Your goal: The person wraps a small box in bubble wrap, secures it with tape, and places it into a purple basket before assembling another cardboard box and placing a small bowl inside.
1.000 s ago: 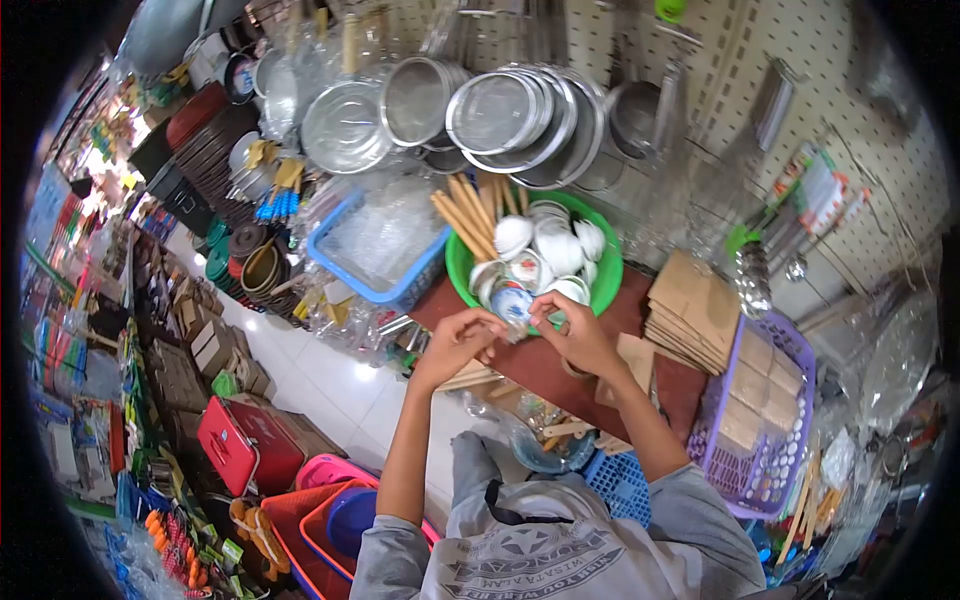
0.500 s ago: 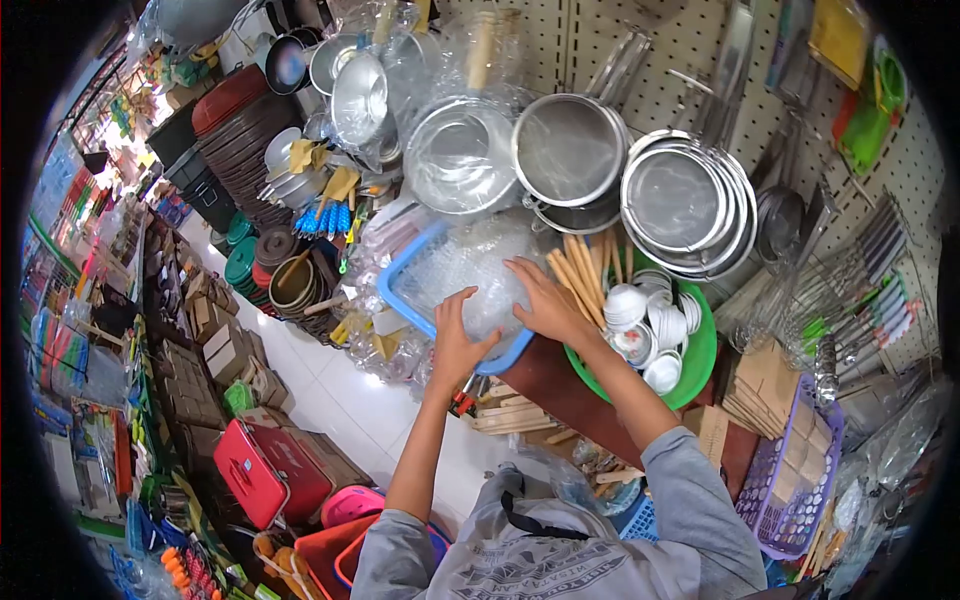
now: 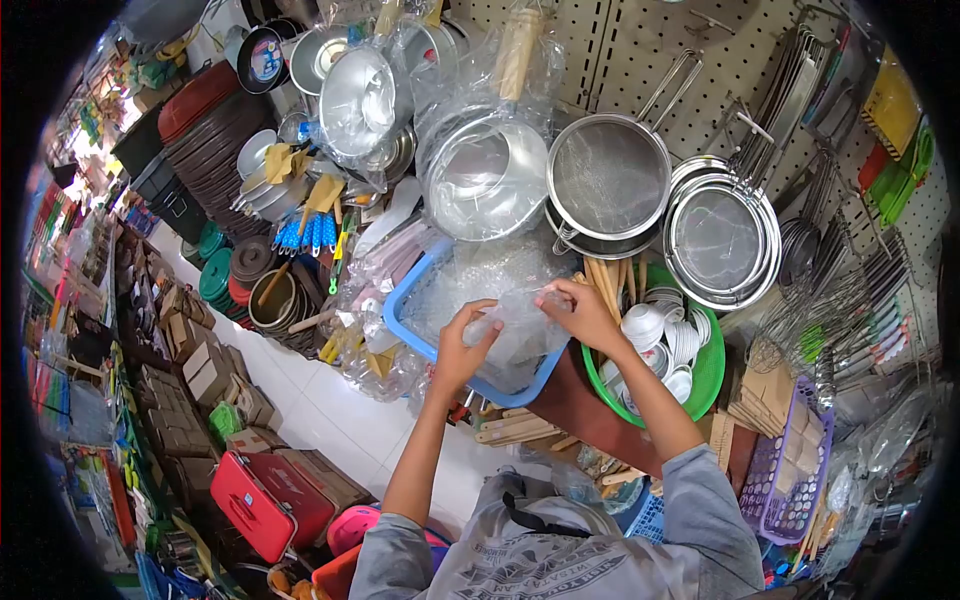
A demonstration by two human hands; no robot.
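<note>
My right hand pinches the right edge of a clear plastic piece, which could be a bag or a wrapped item. At its left edge my left hand has thumb and fingers closed on the same piece. Both hands are over a blue plastic basin filled with transparent, shiny plastic things whose kind I cannot make out. Just right of the basin stands a green basin with stacked white cups and wooden handles.
Wire strainers and a plastic-wrapped pan hang on the pegboard ahead. A purple basket stands at the right. Left are stacked pots, a red case and cardboard boxes along a tiled floor.
Half a second ago both hands were spread over the plastic things in the blue basin. Now they hold one clear piece between them, and the camera view has shifted slightly.
</note>
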